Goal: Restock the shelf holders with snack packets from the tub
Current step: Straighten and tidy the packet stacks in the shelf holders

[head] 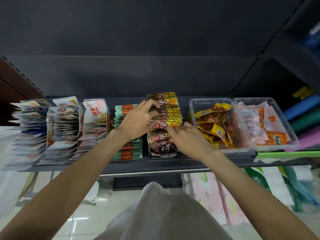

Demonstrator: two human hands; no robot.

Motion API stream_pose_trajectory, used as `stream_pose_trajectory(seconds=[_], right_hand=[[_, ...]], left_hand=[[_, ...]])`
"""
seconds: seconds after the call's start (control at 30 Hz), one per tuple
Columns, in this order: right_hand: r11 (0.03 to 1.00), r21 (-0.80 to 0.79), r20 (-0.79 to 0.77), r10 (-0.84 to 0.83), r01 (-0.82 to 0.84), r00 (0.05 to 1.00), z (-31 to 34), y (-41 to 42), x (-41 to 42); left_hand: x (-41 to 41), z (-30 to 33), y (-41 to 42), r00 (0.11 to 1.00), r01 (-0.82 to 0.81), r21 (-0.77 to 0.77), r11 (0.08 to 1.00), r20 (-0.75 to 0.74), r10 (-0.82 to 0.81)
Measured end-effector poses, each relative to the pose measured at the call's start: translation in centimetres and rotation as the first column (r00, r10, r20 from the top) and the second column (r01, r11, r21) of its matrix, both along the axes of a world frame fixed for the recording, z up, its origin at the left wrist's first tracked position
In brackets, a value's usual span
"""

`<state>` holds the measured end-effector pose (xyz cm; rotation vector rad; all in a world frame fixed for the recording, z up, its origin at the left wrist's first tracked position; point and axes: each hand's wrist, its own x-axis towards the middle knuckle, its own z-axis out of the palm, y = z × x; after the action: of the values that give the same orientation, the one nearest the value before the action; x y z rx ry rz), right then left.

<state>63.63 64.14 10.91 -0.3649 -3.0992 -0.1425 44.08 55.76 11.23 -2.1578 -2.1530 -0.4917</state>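
- A dark shelf (155,163) crosses the middle of the frame, with a dark back panel above it and pale floor tiles below.
- Rows of packets stand in holders along its left and centre.
- The left hand (138,120), at centre, curls its fingers over the top of a row of brown packets (168,111), thumb against the row's near side.
- The right hand (187,137), just right of it, pinches the nearest packet of that row between bent fingertips.
- A clear tub (194,104) of yellow packets (214,125) sits just right of the hands.
- A second tub (292,134), touching the first, holds pink and orange packets at the right of the frame.
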Motion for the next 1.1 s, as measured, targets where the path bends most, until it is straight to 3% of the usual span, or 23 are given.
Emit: stream_pose_trajectory(seconds=[0.13,0.23,0.33,0.4,0.47,0.53,0.57,0.6,0.67,0.73,0.8,0.87,0.97,1.1], right_hand=[[0.972,-0.234,-0.005,-0.032,0.03,0.999,1.8,1.2,-0.4],[0.908,-0.407,0.011,-0.107,0.102,0.994,3.1,2.9,-0.6],[0.887,-0.435,0.074,-0.139,0.158,0.988,2.8,2.7,-0.8],[0.881,-0.425,-0.004,-0.231,0.208,0.973,1.6,1.5,0.0],[0.799,-0.535,-0.198,-0.432,0.273,0.88,0.4,0.1,1.2],[0.643,-0.705,-0.259,-0.626,0.299,0.736,-0.6,-1.0,1.9],[0.561,-0.773,-0.225,-0.678,0.295,0.7,-1.1,-1.4,1.9],[0.484,-0.83,-0.182,-0.705,0.278,0.685,-1.5,-1.6,1.6],[0.333,-0.918,-0.108,-0.734,0.215,0.671,-2.0,-1.6,0.7],[0.245,-0.949,-0.057,-0.749,0.196,0.661,-1.9,-1.2,-0.2],[0.184,-0.972,-0.033,-0.723,0.146,0.69,-2.0,-0.8,-0.6],[0.142,-0.986,-0.036,-0.69,0.086,0.723,-2.2,-0.7,-0.8],[0.138,-0.99,-0.07,-0.679,0.034,0.731,-2.1,-0.8,-0.6],[0.269,-0.96,-0.135,-0.678,0.072,0.723,-1.5,-1.0,-0.4]], left_hand=[[-0.1,0.3,0.2,0.998,-0.01,-0.004,1.0,0.067,0.01],[-0.6,0.8,0.9,0.973,-0.087,-0.012,0.996,0.211,0.088],[-0.6,1.1,1.1,0.934,-0.147,-0.022,0.989,0.326,0.146],[-0.1,1.1,0.9,0.924,-0.165,0.006,0.986,0.35,0.152],[0.4,0.9,0.6,0.925,-0.217,0.066,0.974,0.332,0.184],[1.5,0.7,0.0,0.859,-0.33,0.129,0.935,0.453,0.24],[2.5,0.6,-0.4,0.758,-0.404,0.115,0.907,0.597,0.262],[3.9,0.4,-0.9,0.602,-0.464,0.063,0.884,0.754,0.262],[7.0,-0.5,-1.8,0.232,-0.498,-0.093,0.862,0.944,0.236],[9.8,-2.0,-2.3,-0.051,-0.483,-0.237,0.843,0.969,0.243],[11.3,-3.2,-2.2,-0.197,-0.47,-0.315,0.825,0.948,0.249],[11.9,-3.8,-1.7,-0.211,-0.486,-0.327,0.81,0.944,0.255],[12.2,-4.2,-1.5,-0.073,-0.551,-0.249,0.797,0.965,0.252],[12.3,-4.1,-1.7,0.021,-0.573,-0.129,0.81,0.985,0.171]])
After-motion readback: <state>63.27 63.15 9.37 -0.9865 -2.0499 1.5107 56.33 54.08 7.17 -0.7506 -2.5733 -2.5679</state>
